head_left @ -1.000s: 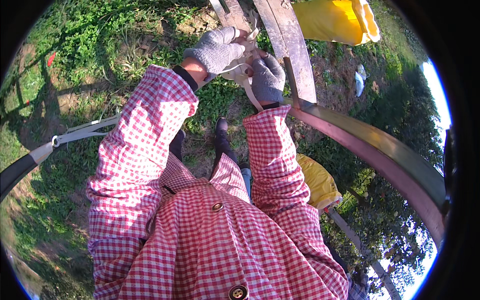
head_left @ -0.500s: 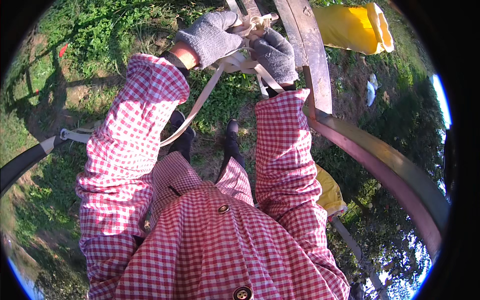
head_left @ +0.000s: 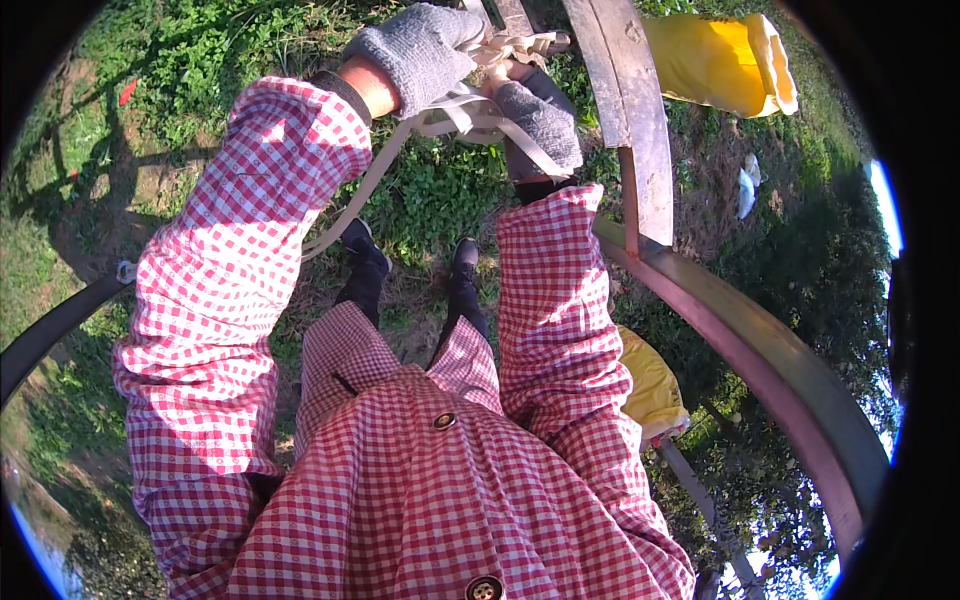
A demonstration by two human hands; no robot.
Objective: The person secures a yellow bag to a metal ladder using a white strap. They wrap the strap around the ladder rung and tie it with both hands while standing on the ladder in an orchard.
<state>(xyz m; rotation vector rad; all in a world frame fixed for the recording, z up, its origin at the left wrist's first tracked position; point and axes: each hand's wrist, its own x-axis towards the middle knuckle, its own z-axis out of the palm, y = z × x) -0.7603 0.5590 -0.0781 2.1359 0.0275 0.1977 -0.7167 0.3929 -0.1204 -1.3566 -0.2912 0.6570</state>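
My left hand [head_left: 420, 55] and my right hand [head_left: 538, 115] wear grey gloves with bare fingertips and meet at the top of the view. Both are closed on a flat cream strap [head_left: 515, 46], which is bunched and wrapped at a short rod beside a frame. A loose loop of the strap [head_left: 366, 192] hangs from below my hands toward my left sleeve. More bands of it cross over my right wrist. My left fingertips are partly hidden by the wrapped strap; my right fingers pinch just beneath it.
A worn curved board [head_left: 630, 85] stands right of my hands and joins a long curved rail [head_left: 750, 335]. One yellow bag [head_left: 700, 65] lies at upper right, another yellow bag [head_left: 650, 385] by my right sleeve. A dark curved bar [head_left: 65, 318] is on the left. Grass lies underfoot.
My right hand has turned and shifted slightly down and left, its fingers now under the wrapped strap. My left hand has shifted a little up and left. The hanging loop has moved left.
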